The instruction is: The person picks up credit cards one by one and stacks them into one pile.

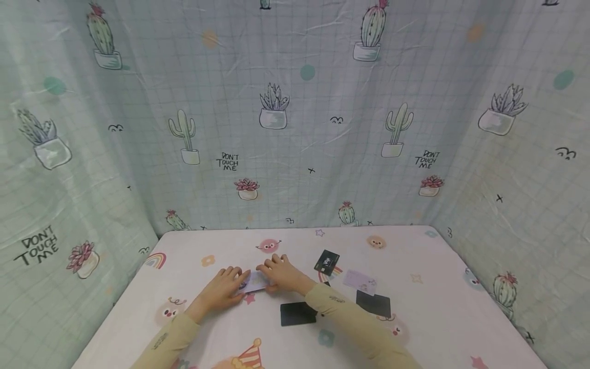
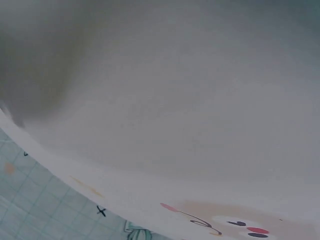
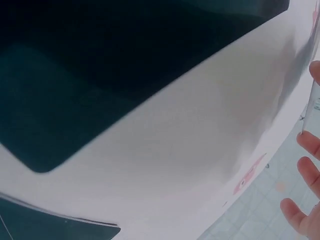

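A pale purple card [image 1: 256, 281] is held by its two ends between my hands, a little above the tabletop or on it; I cannot tell which. At its left end my left hand [image 1: 222, 290] pinches it between thumb and fingers. My right hand [image 1: 287, 277] grips the other end. In the right wrist view, fingers [image 3: 308, 144] of that hand show at the right edge, with the card's thin edge [image 3: 309, 107] between thumb and forefinger. The left wrist view has only a blurred tabletop [image 2: 200, 125], no clear hand.
Right of the hands lie a black card marked Vip [image 1: 327, 262], a light purple card [image 1: 360, 281] and a dark card [image 1: 374, 304]. Another dark card [image 1: 297, 313] lies by the right forearm, which partly covers it. Patterned curtains [image 1: 295, 143] enclose the table [image 1: 184, 246].
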A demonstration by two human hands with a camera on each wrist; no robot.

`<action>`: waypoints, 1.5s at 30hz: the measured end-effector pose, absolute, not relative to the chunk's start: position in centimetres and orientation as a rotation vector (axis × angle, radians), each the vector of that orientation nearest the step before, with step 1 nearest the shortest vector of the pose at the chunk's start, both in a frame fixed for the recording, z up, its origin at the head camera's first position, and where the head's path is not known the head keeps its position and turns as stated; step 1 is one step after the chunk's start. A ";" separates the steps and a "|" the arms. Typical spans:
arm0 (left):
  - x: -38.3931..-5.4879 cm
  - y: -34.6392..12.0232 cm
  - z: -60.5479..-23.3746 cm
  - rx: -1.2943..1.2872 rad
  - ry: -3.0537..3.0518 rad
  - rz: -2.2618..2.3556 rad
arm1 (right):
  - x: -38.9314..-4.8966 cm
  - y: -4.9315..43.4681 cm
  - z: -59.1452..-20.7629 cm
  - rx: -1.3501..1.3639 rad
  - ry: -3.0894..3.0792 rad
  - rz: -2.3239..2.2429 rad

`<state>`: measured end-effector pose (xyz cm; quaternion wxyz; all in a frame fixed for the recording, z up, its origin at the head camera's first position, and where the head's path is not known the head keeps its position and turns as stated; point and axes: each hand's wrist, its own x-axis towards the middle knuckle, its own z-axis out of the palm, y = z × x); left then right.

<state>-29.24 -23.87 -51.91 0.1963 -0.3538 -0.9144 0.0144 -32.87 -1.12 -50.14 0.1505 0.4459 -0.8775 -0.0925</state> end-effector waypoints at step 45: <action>-26.8 -23.0 -50.8 -1.056 -2.484 0.016 | -30.8 1.1 -49.8 1.346 -2.519 -0.108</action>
